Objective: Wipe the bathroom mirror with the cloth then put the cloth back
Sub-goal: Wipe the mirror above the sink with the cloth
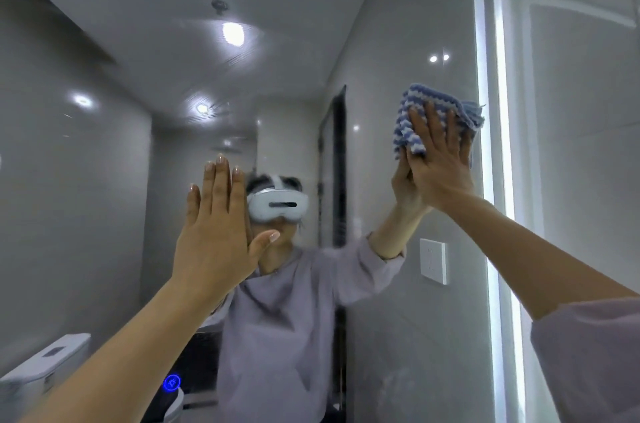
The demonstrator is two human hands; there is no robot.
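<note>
The cloth (pixel 417 104) is pressed flat against the mirror (pixel 104 111) at two o'clock by the right hand (pixel 440 164), arm raised, fingers straight and slightly spread. The left hand (pixel 214 239) is held upright at eight o'clock, fingers straight and together, thumb out, gripping nothing.

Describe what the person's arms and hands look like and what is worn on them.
The left hand and right hand are bare: no gloves, rings or watch visible. The right arm wears a loose pale lilac fabric sleeve pushed up.
</note>
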